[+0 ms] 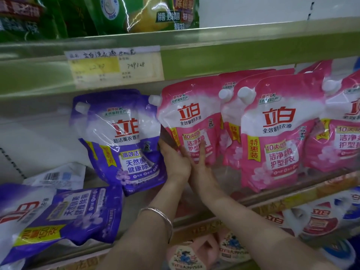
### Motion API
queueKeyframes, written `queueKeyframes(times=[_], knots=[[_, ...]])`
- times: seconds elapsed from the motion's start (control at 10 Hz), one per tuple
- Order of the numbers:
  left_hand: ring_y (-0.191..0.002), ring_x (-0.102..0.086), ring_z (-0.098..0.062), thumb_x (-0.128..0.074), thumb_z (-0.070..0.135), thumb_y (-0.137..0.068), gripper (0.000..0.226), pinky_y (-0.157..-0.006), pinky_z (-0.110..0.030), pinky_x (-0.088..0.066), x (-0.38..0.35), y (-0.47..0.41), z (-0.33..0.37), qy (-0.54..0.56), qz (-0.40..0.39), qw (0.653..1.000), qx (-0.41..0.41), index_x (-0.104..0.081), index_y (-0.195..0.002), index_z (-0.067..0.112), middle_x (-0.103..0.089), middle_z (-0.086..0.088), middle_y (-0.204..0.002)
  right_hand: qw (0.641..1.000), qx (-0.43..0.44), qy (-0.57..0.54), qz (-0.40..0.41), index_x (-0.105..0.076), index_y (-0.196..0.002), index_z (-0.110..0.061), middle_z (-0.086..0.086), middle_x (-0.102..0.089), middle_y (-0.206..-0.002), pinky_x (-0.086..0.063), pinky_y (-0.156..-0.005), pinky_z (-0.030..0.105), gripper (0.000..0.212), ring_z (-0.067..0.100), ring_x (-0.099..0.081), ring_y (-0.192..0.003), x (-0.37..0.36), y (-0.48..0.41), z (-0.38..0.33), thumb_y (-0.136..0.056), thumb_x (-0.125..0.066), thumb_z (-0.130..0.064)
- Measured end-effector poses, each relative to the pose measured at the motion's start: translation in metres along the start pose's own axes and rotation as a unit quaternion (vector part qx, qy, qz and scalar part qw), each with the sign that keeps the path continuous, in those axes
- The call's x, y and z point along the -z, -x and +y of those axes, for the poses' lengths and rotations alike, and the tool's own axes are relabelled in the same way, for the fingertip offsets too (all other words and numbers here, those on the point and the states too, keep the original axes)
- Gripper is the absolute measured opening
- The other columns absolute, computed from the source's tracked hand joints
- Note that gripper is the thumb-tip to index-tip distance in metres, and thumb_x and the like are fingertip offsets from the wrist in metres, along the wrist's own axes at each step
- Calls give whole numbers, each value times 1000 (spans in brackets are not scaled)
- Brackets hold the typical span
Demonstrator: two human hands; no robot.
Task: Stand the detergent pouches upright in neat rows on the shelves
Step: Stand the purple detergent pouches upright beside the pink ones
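One pink pouch (191,114), printed 立白 全效馨香洗衣液, stands near the front edge of the shelf (311,189), long axis roughly vertical, straight ahead of both hands. The left hand (175,162) grips its lower left edge, while the right hand (202,168) presses flat on its front. A purple pouch (120,137) leans just left of it, and more pink pouches (278,133) stand to the right. The price tag (115,65) above reads 749328.
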State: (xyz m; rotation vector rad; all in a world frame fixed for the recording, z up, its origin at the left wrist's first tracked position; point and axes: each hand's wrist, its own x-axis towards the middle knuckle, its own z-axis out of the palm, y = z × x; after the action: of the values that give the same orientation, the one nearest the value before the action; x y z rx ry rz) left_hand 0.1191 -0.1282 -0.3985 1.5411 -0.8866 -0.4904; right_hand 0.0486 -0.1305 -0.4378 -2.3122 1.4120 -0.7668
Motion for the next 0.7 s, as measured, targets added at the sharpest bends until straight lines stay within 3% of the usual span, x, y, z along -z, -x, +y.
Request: queueKeyframes(times=[0.1, 0.2, 0.3, 0.4, 0.5, 0.6, 0.7], knots=[[-140, -27, -23, -55, 4, -88, 73, -111, -22, -20, 9, -9, 8, -36, 38, 997, 58, -10, -145, 3, -25, -12, -149, 999, -38, 19, -3, 56, -86, -55, 14, 16, -157, -49, -88, 46, 110, 37, -56, -111, -7, -11, -7, -97, -44, -12], [-143, -18, -26, -56, 8, -88, 74, -117, -28, -14, 19, -15, 10, -98, 37, 991, 82, -11, -145, -3, -17, -17, -154, 998, -55, 7, 1, 54, -91, -57, 14, 15, -157, -50, -85, 48, 112, 40, -56, -111, -15, -22, -8, -96, -45, -7], [-141, -24, -27, -52, 4, -88, 66, -117, -32, -19, 23, -16, 8, -29, 52, 993, 101, -16, -144, -2, -23, -16, -152, 998, -47, 25, -26, 27, -134, -52, 13, 35, -150, -50, -88, 49, 96, 43, -51, -116, -24, -32, -10, -94, -47, -4], [-134, -37, -30, -53, 5, -89, 69, -112, -41, -33, 29, -19, 13, 86, 78, 985, 127, -14, -146, 8, -32, -14, -149, 996, -59, 43, -41, 10, -145, -43, 14, 36, -149, -50, -90, 49, 87, 40, -54, -113, -28, -39, -13, -94, -44, 1], [-128, -44, -26, -57, 8, -88, 74, -103, -33, -38, 35, -23, 16, 215, 105, 958, 159, -15, -148, 16, -39, -8, -144, 996, -65, 44, -47, 11, -143, -47, 9, 42, -146, -50, -91, 49, 93, 43, -51, -116, -26, -35, -10, -91, -45, 6], [-118, -54, -36, -57, 6, -90, 59, -90, -40, -46, 40, -10, 28, 288, 109, 936, 168, -30, -142, 9, -50, -18, -136, 997, -41, 42, -52, 10, -142, -52, 6, 42, -147, -52, -89, 44, 98, 39, -55, -112, -16, -29, -5, -89, -53, 1], [-108, -60, -33, -55, 3, -91, 54, -84, -36, -50, 40, -6, 32, 263, 83, 949, 155, -33, -140, 7, -53, -19, -132, 997, -13, 56, -48, 9, -141, -54, 9, 35, -151, -48, -93, 46, 91, 39, -54, -116, -4, -22, -6, -91, -55, -12]])
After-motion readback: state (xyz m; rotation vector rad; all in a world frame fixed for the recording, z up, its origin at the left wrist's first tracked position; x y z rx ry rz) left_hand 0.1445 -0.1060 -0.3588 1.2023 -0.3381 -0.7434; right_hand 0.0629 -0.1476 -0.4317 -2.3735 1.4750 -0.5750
